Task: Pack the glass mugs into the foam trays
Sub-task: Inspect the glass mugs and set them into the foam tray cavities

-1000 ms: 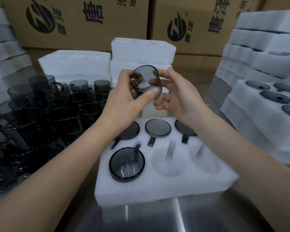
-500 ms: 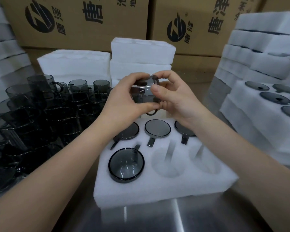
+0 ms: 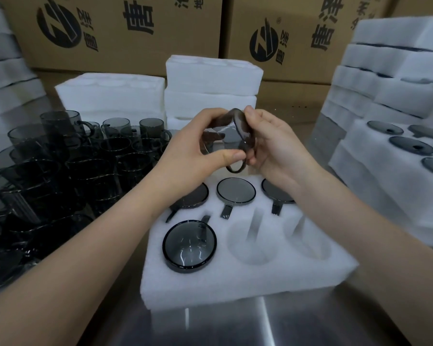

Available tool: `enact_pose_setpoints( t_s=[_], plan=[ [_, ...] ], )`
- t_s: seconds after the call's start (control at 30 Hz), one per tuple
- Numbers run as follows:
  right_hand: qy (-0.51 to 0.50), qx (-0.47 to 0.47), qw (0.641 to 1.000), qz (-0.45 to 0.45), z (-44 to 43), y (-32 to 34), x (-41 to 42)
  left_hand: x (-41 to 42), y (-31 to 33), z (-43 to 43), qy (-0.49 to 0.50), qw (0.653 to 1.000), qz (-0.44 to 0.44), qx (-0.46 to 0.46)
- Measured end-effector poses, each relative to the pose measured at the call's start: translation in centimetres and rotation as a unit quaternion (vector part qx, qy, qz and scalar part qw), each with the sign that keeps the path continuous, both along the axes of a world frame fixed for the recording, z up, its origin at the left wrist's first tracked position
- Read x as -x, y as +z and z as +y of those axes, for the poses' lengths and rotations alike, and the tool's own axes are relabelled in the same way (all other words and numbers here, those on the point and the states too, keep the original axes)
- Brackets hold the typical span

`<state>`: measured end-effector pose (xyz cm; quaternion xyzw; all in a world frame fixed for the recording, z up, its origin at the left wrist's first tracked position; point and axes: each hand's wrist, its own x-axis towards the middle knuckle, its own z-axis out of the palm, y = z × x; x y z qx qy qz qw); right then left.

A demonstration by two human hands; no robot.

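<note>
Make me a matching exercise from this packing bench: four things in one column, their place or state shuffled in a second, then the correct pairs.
Column A
1. held mug
2. front middle pocket
3. loose mugs
4. cardboard boxes

Column B
a. empty
b. at the back, behind the foam stacks
c. crowded left of the foam tray
d. gripped by the left hand and right hand, above the tray

Pairs: 1-d, 2-a, 3-c, 4-b

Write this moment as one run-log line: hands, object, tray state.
mug: held above foam tray | left hand: grips mug | right hand: grips mug | tray: four packed mugs, two empty pockets
</note>
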<state>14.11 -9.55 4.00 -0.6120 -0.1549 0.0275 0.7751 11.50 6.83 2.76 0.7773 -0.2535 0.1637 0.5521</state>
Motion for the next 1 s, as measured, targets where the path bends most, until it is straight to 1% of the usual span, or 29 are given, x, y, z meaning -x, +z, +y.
enact_pose_setpoints(
  t_s=[0.07,0.17,0.27,0.37,0.5,0.63,0.7,0.77,0.83,0.87,0.9,1.0],
  plan=[
    [0.059,-0.033,0.997,0.033,0.0,0.2,0.0,-0.1,0.0,0.0,-0.001,1.000,0.008,0.029],
    [0.126,-0.067,0.989,0.047,-0.2,0.4,0.0,-0.1,0.0,0.0,-0.010,0.997,0.023,0.069],
    [0.144,-0.062,0.987,0.040,-0.3,0.3,0.0,-0.2,0.0,0.0,-0.009,0.996,0.038,0.077],
    [0.116,-0.045,0.992,0.029,-0.3,0.1,0.0,-0.3,-0.1,0.1,-0.009,0.998,0.041,0.056],
    [0.038,0.021,0.999,-0.010,0.0,0.0,0.2,-0.2,-0.2,0.0,0.013,1.000,0.015,-0.011],
    [-0.071,0.090,0.991,-0.066,0.4,-0.3,0.2,0.1,-0.1,-0.2,0.029,0.998,-0.002,-0.048],
    [-0.098,0.092,0.988,-0.077,0.5,-0.3,0.1,0.2,0.0,-0.3,0.033,0.998,0.000,-0.059],
    [-0.068,0.046,0.995,-0.053,0.5,-0.2,0.0,0.2,-0.1,-0.3,0.041,0.998,0.004,-0.041],
    [-0.015,-0.011,1.000,-0.020,0.5,-0.1,0.0,0.1,-0.1,-0.2,0.062,0.998,0.002,0.007],
    [0.007,-0.021,1.000,-0.014,0.5,-0.1,-0.1,0.1,-0.1,-0.1,0.077,0.997,0.000,0.030],
    [0.021,-0.012,1.000,-0.014,0.6,-0.1,-0.1,0.1,0.0,-0.1,0.089,0.995,-0.003,0.051],
    [0.029,0.094,0.995,-0.029,0.7,-0.4,-0.1,0.0,-0.1,0.0,0.091,0.991,-0.007,0.099]
  ],
)
